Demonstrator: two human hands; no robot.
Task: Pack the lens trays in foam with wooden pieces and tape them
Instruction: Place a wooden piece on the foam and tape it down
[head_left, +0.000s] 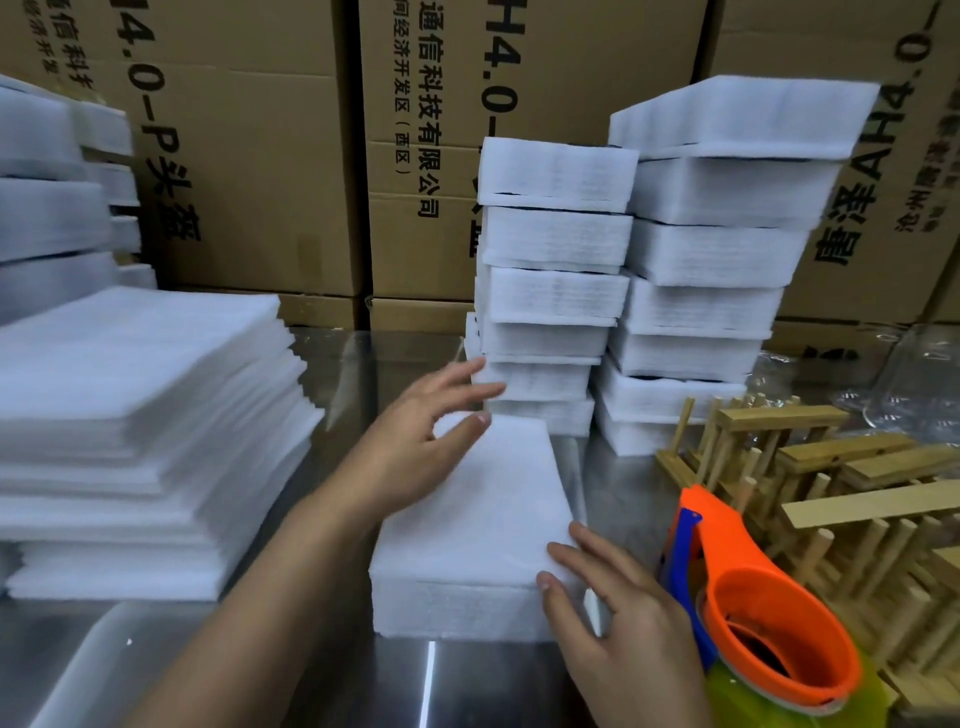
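Both hands were open and gripped nothing. The left hand lay spread on the far top of the foam bundle, and the right hand pressed straight fingers to its near right corner on the steel table. The bundle looked light, soft-skinned, easily dented and probably slippery, so best clasped by opposite sides. Cartons behind read "4.0-P头盔" and "通信科技有限公司".

Left carton, upper left, rotated print "4.0-P头盔", centre carton, top centre, "通信科技有限公司", "经济开发区(西区)", "H4.0-", right carton, upper right, "AH4.0-"
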